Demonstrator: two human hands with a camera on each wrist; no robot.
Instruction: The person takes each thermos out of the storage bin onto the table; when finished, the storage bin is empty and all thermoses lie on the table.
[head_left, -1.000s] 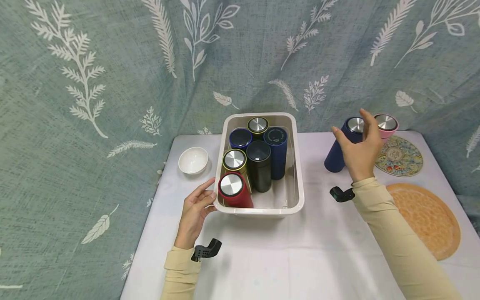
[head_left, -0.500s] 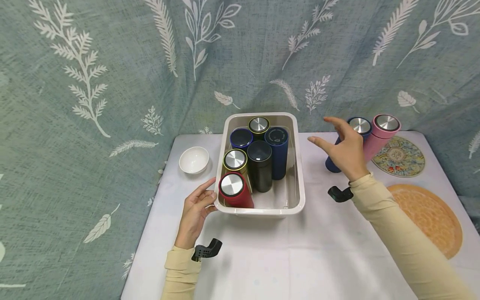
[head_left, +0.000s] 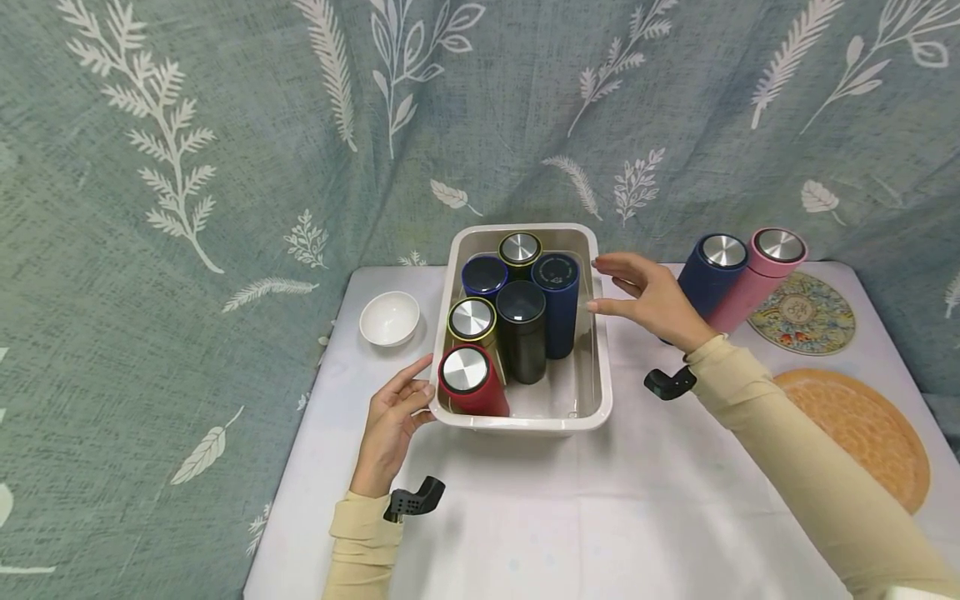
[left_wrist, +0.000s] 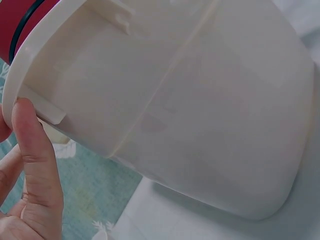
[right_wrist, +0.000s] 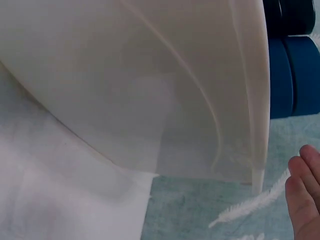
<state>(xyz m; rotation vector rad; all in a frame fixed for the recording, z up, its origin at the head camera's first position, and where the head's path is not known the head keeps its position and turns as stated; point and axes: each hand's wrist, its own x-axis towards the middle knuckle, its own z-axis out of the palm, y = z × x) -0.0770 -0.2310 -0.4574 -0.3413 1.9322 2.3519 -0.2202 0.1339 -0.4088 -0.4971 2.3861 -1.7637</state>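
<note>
A cream plastic bin [head_left: 558, 422] stands in the middle of the table with several thermos bottles upright in it. Nearest its front left corner are a red bottle [head_left: 480, 392] and a gold one [head_left: 473, 321]; a black bottle [head_left: 522, 350] and a blue bottle [head_left: 561, 317] stand behind to the right. My left hand [head_left: 390, 421] grips the rim at that corner, thumb [left_wrist: 35, 145] against the underside of the lip. Spread and holding nothing, my right hand [head_left: 656, 300] has its fingertips right at the bin's right rim.
Right of the bin, a navy bottle [head_left: 708, 275] and a pink bottle [head_left: 757, 287] stand side by side. Behind them lies a patterned round mat [head_left: 813, 317], with an orange round mat [head_left: 862, 433] nearer. A white bowl [head_left: 389, 318] sits left of the bin. The leaf-print curtain [head_left: 525, 108] hangs behind.
My right hand has moved left from beside the navy and pink bottles over to the bin's right rim. The left hand has stayed at the front left corner, and the bottles have not moved.
</note>
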